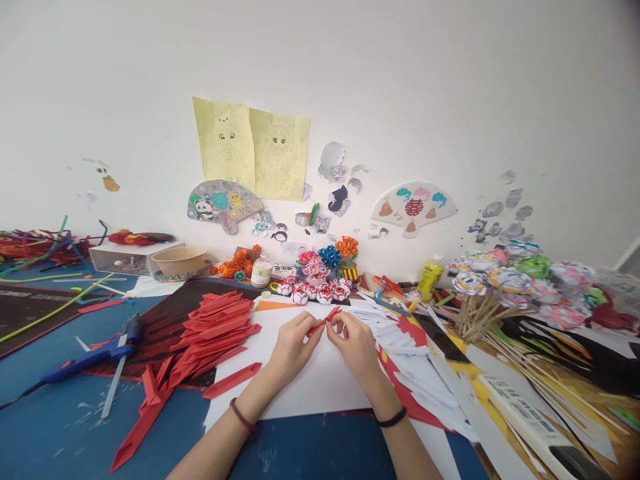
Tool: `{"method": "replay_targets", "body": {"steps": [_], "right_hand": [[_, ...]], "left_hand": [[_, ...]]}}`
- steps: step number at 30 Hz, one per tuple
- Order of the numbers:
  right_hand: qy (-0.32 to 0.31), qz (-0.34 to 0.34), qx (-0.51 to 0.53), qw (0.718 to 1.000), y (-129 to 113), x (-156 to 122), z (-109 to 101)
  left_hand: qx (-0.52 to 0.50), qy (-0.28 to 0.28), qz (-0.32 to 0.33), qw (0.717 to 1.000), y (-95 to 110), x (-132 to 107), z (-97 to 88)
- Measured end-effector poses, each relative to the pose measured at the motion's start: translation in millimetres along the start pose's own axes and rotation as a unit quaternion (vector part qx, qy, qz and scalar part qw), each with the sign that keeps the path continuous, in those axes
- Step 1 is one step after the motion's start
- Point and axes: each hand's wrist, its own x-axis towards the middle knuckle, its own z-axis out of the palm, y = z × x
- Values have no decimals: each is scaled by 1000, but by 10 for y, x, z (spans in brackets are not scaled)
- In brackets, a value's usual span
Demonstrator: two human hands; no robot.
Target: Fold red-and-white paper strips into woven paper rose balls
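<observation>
My left hand point(295, 345) and my right hand point(356, 343) meet over a white sheet point(310, 380) on the table. Both pinch a small folded red paper strip point(324, 321) between thumb and fingers, one at each end. A pile of folded red paper strips point(210, 333) lies just left of the sheet, and one loose red strip point(232, 380) rests on the sheet's left edge. White folded strips point(380, 320) lie to the right of my right hand.
A blue glue gun point(95, 355) lies at the left on the blue table. Small red-and-white paper flowers point(315, 292), a jar point(261, 272) and a yellow glue bottle point(430, 277) stand by the wall. Paper flowers on sticks point(505, 293) crowd the right. Pipe cleaners point(35, 245) heap at far left.
</observation>
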Motion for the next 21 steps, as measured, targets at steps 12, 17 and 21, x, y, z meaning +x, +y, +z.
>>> {"method": "replay_targets", "body": {"steps": [12, 17, 21], "right_hand": [[1, -33, 9, 999, 5, -27, 22], [9, -40, 5, 999, 1, -34, 17], [16, -39, 3, 999, -9, -34, 30]], "left_hand": [[-16, -20, 26, 999, 18, -19, 4], [-19, -19, 27, 999, 28, -15, 10], [-21, -14, 27, 999, 31, -12, 26]]}}
